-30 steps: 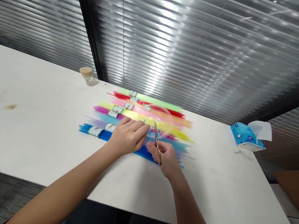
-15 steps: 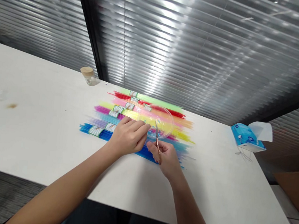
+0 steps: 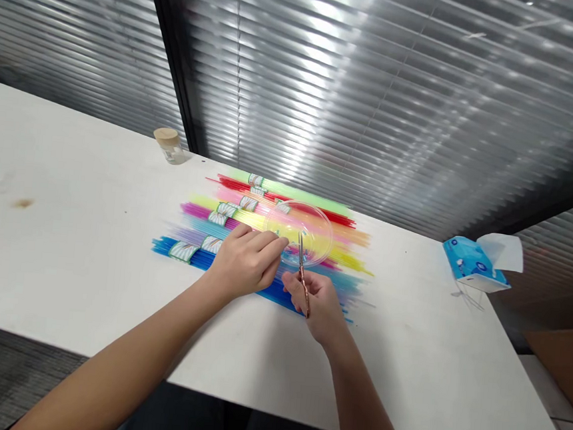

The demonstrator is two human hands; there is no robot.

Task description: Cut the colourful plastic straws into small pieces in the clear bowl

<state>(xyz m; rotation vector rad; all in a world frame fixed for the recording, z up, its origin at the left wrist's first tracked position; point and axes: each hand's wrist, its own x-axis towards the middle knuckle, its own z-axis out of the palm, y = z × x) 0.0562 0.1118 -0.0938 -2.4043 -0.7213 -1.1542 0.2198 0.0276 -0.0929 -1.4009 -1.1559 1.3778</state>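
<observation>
My right hand (image 3: 319,305) is closed on a pair of scissors (image 3: 302,276) with copper-coloured handles, its blades pointing away from me over a clear round bowl (image 3: 329,235). To the left of the blades, my left hand (image 3: 249,262) is closed at the bowl's near left edge; what its fingertips pinch is too small to make out. Small blue bits (image 3: 293,256) lie in the bowl. Underneath are bundles of thin coloured sticks with paper bands, among them a dark blue bundle (image 3: 279,295), a red bundle (image 3: 334,215) and a pale green bundle (image 3: 298,192).
A small jar with a wooden lid (image 3: 167,139) stands at the back left of the white table (image 3: 88,238). Near the right edge is a blue tissue pack (image 3: 477,264) with a tissue sticking out. Metal blinds (image 3: 328,78) rise behind the table.
The scissors and my right hand have shifted very slightly, with the blades a little more apart from my left fingertips. My left hand stays in place.
</observation>
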